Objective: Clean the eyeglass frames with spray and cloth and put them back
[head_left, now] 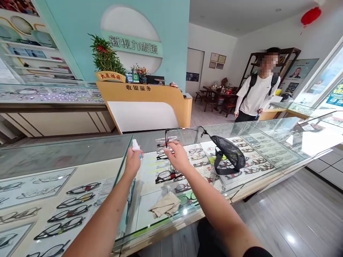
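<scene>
My left hand (pixel 133 160) is closed around a small white spray bottle (pixel 135 144), its white cap pointing up and a bit of blue showing at the fingers. To its right, my right hand (pixel 177 155) pinches a pair of dark thin-framed eyeglasses (pixel 166 137) by one side. The frame's top edge stretches away to the right above the hand; its lenses are hard to make out. Both hands are over the glass display counter. Nearer to me on the glass lies a crumpled beige cloth (pixel 166 204).
A black mesh bag (pixel 227 151) with a strap sits on the counter at right. Several eyeglasses (pixel 66 212) lie in rows beneath the glass. Beyond stands a wooden cashier desk (pixel 150 93) with a potted plant (pixel 107 57). A person (pixel 255 91) with a backpack stands across the counter.
</scene>
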Demonstrator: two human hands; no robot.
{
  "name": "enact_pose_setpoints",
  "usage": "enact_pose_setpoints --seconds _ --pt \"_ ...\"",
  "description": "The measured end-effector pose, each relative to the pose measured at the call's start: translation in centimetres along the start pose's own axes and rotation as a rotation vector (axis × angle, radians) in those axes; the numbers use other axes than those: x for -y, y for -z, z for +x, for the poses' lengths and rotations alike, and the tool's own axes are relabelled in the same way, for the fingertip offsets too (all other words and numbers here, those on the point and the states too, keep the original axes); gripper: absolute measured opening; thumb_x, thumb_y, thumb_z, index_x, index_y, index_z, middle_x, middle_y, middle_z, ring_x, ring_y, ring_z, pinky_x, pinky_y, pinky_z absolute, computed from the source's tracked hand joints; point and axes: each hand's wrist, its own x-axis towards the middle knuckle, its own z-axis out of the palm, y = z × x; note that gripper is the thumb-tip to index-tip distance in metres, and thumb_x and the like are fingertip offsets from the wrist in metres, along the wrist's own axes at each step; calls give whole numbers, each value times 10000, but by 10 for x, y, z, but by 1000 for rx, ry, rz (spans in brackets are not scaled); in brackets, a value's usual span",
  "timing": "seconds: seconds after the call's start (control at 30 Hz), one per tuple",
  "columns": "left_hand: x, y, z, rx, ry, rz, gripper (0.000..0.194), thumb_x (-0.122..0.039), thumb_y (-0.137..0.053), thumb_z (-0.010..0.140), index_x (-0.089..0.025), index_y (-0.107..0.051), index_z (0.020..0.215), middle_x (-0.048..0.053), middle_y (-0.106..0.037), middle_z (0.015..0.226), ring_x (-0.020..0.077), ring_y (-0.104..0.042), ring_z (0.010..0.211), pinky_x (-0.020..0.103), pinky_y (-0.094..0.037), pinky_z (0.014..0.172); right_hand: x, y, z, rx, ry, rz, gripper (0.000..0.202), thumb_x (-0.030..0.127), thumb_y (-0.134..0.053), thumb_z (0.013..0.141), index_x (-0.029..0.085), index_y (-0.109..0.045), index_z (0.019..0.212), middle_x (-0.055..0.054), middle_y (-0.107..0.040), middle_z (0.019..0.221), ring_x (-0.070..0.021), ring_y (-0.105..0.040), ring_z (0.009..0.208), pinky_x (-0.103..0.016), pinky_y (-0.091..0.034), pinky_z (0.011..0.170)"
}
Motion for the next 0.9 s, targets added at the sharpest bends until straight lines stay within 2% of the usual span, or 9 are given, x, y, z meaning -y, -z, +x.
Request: enact_pose_setpoints --seconds 0.1,0.2,0.27,0.4,0.53,0.7,0.9 --pt "-21 -1 -10 92 44 -126 425 -664 -650 865 -243 -606 908 5 -604 740 176 -572 623 319 -520 601 -1 0 1 5 1 -13 262 376 -597 1152 258 -772 1307 -116 -769 1399 -295 -668 1372 -470 -500 1210" --pt "-39 -1 -21 222 104 -275 642 -865 -581 885 -254 -538 692 3 -481 574 157 -450 502 315 -422 503 -1 -1 2 22 8 -26 234 365 -601 1155 257 -763 1285 -109 -772 1392 -275 -665 1381 -455 -483 1231" --pt "-48 -1 -27 311 154 -327 738 -940 -534 871 -261 -475 588 -5 -381 498 142 -361 452 314 -367 477 0 -1 2 38 8 -27 218 365 -608 1157 257 -759 1273 -105 -776 1391 -265 -665 1386 -437 -484 1228" --pt "-57 0 -35 437 246 -349 783 -939 -421 906 -268 -416 503 -13 -279 449 123 -253 411 313 -309 469 5 0 1 79 0 -41 225 379 -605 1168 250 -751 1281 -99 -798 1365 -266 -692 1325 -415 -499 1186" --pt "-61 1 -37 490 243 -370 816 -930 -311 938 -268 -404 470 -17 -239 431 119 -222 396 309 -267 474 10 -1 -1 117 10 -66 267 415 -591 1175 240 -754 1293 -101 -802 1314 -264 -711 1234 -399 -528 1126" --pt "-65 -1 -39 541 241 -366 821 -978 -359 872 -271 -384 456 -26 -216 408 109 -223 370 313 -250 468 12 -2 -5 155 56 20 300 425 -574 1177 233 -755 1320 -100 -797 1284 -258 -718 1251 -383 -537 1122" --pt "-78 -5 -53 644 226 -417 878 -1100 -357 763 -280 -335 451 -48 -178 390 94 -207 337 309 -246 445 20 -1 -14 165 91 128 330 462 -536 1172 245 -753 1294 -115 -796 1290 -276 -702 1240 -431 -537 1106"
